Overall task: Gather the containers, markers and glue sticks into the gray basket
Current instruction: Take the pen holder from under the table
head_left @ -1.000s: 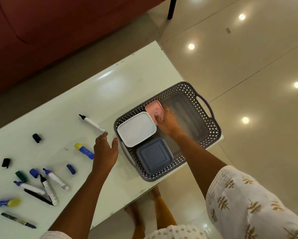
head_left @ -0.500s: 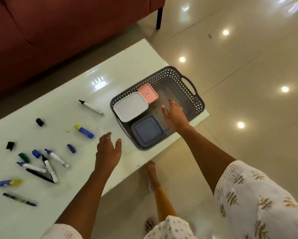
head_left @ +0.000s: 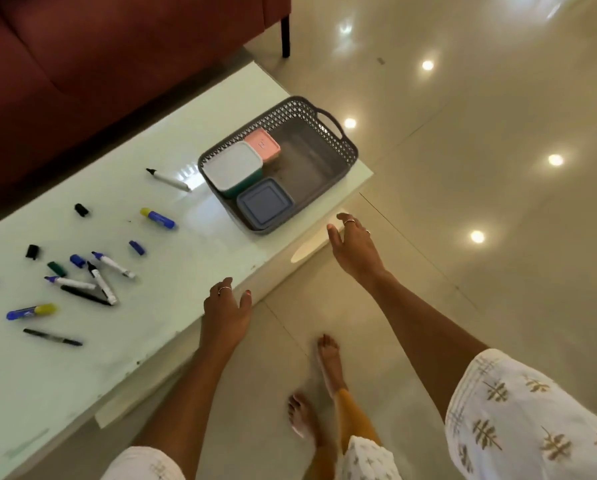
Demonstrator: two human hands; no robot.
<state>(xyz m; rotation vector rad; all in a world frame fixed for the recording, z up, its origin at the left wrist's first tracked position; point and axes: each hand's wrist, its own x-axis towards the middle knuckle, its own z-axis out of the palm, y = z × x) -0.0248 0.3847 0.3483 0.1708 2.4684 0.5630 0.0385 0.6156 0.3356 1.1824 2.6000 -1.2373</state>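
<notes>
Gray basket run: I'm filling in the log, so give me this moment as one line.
stage: containers in gray basket | markers, glue sticks: on table | left hand: empty, open | right hand: empty, open

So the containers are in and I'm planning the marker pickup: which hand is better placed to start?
Probably the left hand: it is open over the table's near edge, closest to the marker cluster. The right hand hangs past the table corner, beyond the gray basket.

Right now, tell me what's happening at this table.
A person is tidying supplies into the gray basket. Three lidded containers sit inside: white, pink and blue-gray. Both hands are empty: the left hand at the table's near edge, the right hand just off its corner. Markers and glue sticks lie loose on the table.
</notes>
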